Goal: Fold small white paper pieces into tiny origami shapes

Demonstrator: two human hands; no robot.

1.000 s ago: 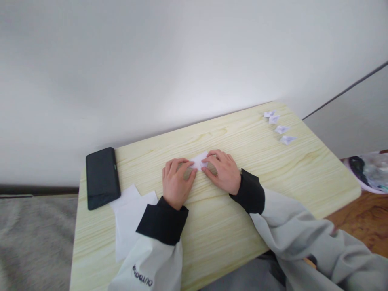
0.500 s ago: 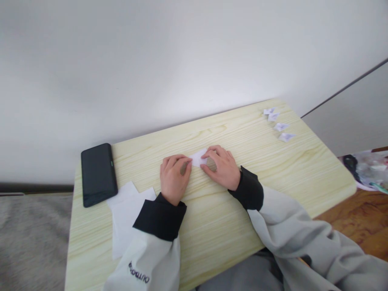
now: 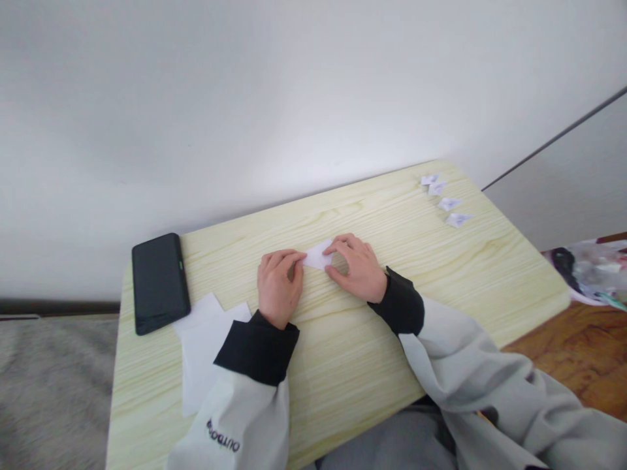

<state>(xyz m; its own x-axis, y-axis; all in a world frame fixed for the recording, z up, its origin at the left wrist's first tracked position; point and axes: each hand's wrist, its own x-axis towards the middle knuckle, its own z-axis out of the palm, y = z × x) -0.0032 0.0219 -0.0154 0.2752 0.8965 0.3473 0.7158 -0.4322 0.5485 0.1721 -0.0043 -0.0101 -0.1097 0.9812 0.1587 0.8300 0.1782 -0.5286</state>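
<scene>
A small folded piece of white paper (image 3: 317, 255) lies on the pale wood-grain table (image 3: 343, 365), between my two hands. My left hand (image 3: 281, 284) pinches its narrow left end between thumb and forefinger. On the other side, my right hand (image 3: 356, 264) grips the wider right end, its thumb at the near corner and its fingers at the far edge. Part of that right end is covered by the fingers. Several small folded white paper pieces (image 3: 458, 220) stand in a row at the table's far right.
A black tablet-like device (image 3: 160, 284) lies at the table's left, on the corner of loose white sheets (image 3: 200, 365). My left sleeve covers part of the sheets. A pale wall (image 3: 294, 98) rises behind the table. A bin with plastic bags (image 3: 595, 267) stands at the right.
My left thumb and forefinger have shifted slightly left along the paper's end, uncovering more of it. The right hand keeps its hold, and the view has moved slightly.
</scene>
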